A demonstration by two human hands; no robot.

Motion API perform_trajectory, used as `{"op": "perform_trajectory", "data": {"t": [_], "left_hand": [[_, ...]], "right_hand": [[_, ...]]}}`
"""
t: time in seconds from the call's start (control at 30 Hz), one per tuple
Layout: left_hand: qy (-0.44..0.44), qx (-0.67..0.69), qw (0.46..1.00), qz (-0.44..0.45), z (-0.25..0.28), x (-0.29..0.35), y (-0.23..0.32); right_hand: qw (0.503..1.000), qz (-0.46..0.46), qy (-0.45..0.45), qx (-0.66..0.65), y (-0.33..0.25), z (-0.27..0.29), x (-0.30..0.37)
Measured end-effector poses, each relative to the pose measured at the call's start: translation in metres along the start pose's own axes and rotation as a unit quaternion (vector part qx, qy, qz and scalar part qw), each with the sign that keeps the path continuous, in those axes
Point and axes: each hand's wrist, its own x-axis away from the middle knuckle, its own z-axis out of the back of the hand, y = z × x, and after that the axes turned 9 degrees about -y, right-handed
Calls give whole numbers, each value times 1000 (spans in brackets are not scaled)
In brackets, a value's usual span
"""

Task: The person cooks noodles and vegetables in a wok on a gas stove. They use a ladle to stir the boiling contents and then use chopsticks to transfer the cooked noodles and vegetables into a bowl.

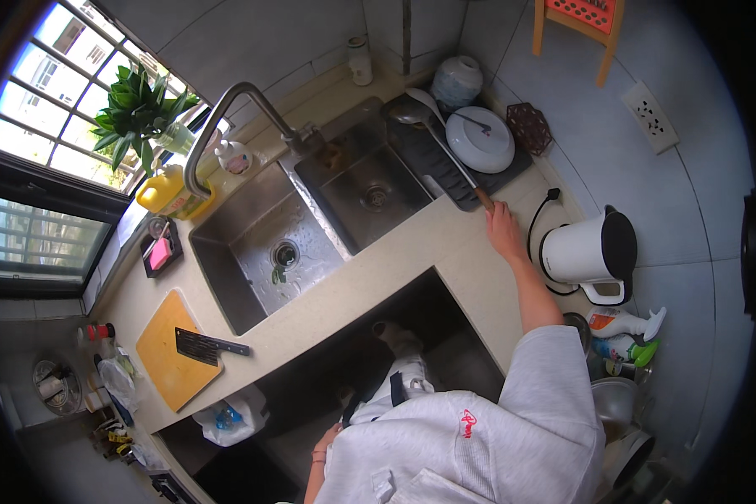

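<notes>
Light grey shirt cloth [428,449] fills the foreground. Beyond its right sleeve, the right hand [504,230] reaches over the pale surface [462,239], its fingers closed on the wooden end of a long ladle [409,112]. From that grip the handle slants away across a black drying mat [456,181], past a round white lid [485,155], to the bowl, well beyond the fingertips. The left hand [326,442] hangs low beside the shirt; whether its fingers hold anything, I cannot tell.

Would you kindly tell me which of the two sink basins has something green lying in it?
The left basin, nearer the cutting board: a green scrap lies beside its drain, while the right basin, nearer the right hand, shows none.
</notes>
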Motion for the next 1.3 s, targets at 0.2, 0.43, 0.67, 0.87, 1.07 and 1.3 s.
{"op": "perform_trajectory", "data": {"t": [0.2, 0.43, 0.67, 0.87, 1.07, 1.3], "left_hand": [[9, 5, 1000, -7, -14, 0, 4], [29, 57, 997, -35, -32, -19, -15], [30, 1, 999, -15, -28, -28, -7], [15, -27, 999, 30, -17, -20, 19], [39, -184, 975, 121, 43, 28, 176], [-119, 241, 926, -266, 25, 38, 346]], "right_hand": [[998, 28, 41, -41, 3, -5, -2], [995, 56, 60, -49, -5, -13, 4], [991, 59, 67, -96, -5, -6, 16], [974, 57, 80, -205, -25, 8, 36], [891, -13, 35, -452, -56, 7, 119], [682, -92, -254, -679, -142, 38, 256]]}}
